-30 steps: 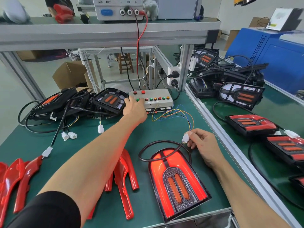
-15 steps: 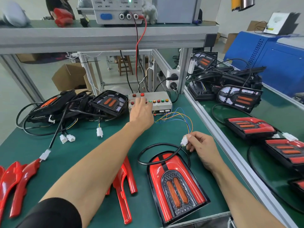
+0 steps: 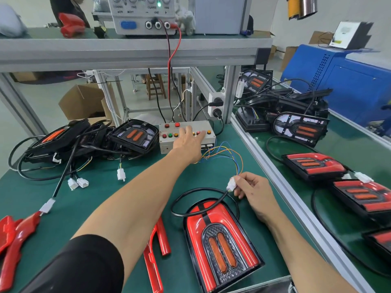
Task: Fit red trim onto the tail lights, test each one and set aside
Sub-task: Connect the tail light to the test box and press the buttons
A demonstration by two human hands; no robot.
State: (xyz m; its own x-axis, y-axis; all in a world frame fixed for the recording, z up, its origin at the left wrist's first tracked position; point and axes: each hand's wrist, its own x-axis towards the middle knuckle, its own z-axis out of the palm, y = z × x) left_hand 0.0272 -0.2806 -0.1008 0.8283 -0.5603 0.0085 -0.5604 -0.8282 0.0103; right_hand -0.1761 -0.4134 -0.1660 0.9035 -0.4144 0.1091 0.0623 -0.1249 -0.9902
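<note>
A red-trimmed tail light (image 3: 220,246) lies on the green counter (image 3: 101,199). Its white plug (image 3: 231,185) is pinched by the right hand (image 3: 254,192). Switch box (image 3: 186,135) buttons are pressed by the left hand's (image 3: 187,142) straight fingers.

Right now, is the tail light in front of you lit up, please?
No, the tail light looks unlit while the left hand rests on the switch box.

Factory assembly line, workbench (image 3: 88,199), power supply (image 3: 143,15)
</note>
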